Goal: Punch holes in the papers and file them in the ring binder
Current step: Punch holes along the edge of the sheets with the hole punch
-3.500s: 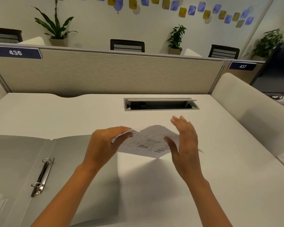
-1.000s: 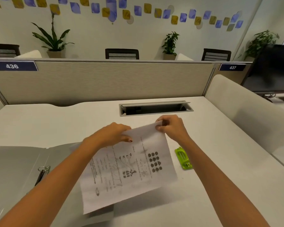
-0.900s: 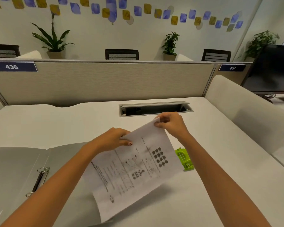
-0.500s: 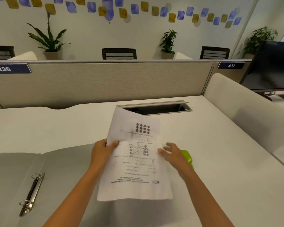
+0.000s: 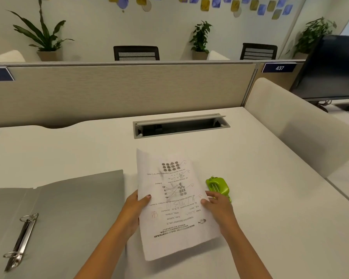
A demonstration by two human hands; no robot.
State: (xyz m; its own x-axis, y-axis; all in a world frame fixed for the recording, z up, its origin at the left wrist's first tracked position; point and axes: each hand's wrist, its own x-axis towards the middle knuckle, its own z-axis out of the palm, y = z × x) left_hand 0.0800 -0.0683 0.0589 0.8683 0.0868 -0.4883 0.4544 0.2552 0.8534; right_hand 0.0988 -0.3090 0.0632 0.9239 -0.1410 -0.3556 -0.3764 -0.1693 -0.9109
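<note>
White desk (image 5: 270, 208): left hand (image 5: 134, 211) pinches the paper (image 5: 175, 214) at one edge; right hand (image 5: 220, 210), fingers (image 5: 215, 196) relaxed, touches the opposite edge.

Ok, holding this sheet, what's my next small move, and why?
Probably reach the right hand to the green hole punch just past its fingertips: the left hand holds the sheet, no holes show in it, and the binder lies open.

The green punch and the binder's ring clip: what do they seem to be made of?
The punch looks like glossy moulded plastic: bright lime colour, rounded edges. The ring clip looks like polished metal, probably steel: silvery, with bright reflections. The binder cover seems matte grey plastic or board; unclear which.
</note>
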